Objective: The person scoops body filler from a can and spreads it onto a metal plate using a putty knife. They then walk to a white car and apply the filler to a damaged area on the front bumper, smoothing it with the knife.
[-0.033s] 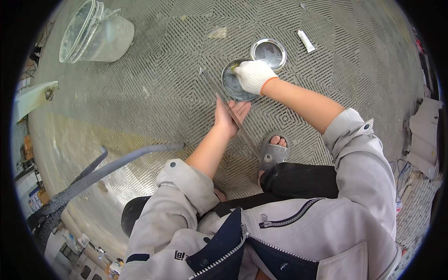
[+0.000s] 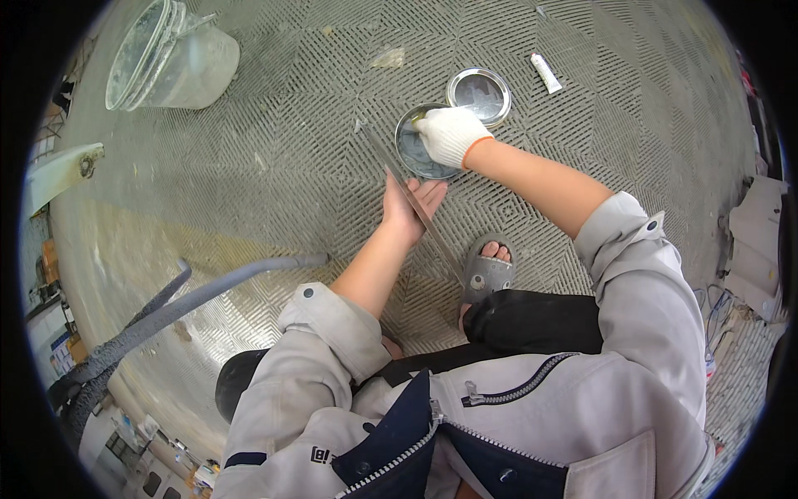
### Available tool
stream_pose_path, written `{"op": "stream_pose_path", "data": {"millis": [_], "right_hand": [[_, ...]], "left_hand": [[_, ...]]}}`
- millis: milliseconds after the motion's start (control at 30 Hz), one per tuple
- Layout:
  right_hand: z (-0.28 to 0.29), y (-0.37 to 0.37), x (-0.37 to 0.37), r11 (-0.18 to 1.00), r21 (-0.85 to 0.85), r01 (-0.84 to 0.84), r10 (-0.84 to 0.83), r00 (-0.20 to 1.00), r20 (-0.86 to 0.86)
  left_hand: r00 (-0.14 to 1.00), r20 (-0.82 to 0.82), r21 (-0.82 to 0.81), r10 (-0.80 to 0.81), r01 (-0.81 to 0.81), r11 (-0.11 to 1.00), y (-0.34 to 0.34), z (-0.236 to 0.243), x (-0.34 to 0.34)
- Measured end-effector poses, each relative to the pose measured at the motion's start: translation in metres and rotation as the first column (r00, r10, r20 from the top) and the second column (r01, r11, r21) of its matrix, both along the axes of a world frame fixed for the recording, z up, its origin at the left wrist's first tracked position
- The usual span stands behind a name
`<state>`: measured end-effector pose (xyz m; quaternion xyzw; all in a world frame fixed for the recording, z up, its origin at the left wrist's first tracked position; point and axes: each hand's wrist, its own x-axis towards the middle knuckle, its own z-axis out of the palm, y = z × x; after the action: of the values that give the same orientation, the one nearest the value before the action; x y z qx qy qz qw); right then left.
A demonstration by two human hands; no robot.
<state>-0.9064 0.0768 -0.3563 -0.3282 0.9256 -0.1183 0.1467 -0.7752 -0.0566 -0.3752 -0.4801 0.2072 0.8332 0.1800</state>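
Note:
My left hand (image 2: 399, 204), bare and palm upward, holds a long, thin metal strip (image 2: 442, 249) slanting across it. Just beyond, a round metal tin (image 2: 420, 166) of grey paste sits by the fingertips. My right hand (image 2: 455, 133), in a white knit glove with an orange cuff, pinches a small yellow item (image 2: 417, 118) over the paste; most of that item is hidden by the glove. A round silver lid (image 2: 478, 91) lies beside the tin, with a white tube (image 2: 545, 73) to its right.
A translucent bucket (image 2: 187, 71) stands upper left on the ribbed floor. Curved padded bars (image 2: 216, 287) reach in from the lower left, below a pale metal piece (image 2: 62, 170) at the edge. Pale panels (image 2: 752, 241) and cables line the right side. My sandalled foot (image 2: 486, 274) is near the strip.

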Motion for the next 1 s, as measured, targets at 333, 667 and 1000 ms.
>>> {"op": "stream_pose_path", "data": {"millis": [333,667,1000], "right_hand": [[-0.006,-0.024,-0.029,0.939,0.185,-0.291,0.242,0.938,0.246],[-0.004,-0.034,-0.045,0.764,0.282,-0.58,0.483,0.804,0.346],[-0.004,-0.025,-0.033,0.638,0.33,-0.695,0.569,0.715,0.407]], "left_hand": [[0.999,-0.022,0.044,0.05,-0.049,0.998,0.0,-0.012,-0.001],[0.99,0.016,0.022,0.142,-0.143,0.99,0.007,-0.022,0.002],[0.997,-0.015,0.04,0.074,-0.073,0.997,0.003,-0.029,0.004]]}}
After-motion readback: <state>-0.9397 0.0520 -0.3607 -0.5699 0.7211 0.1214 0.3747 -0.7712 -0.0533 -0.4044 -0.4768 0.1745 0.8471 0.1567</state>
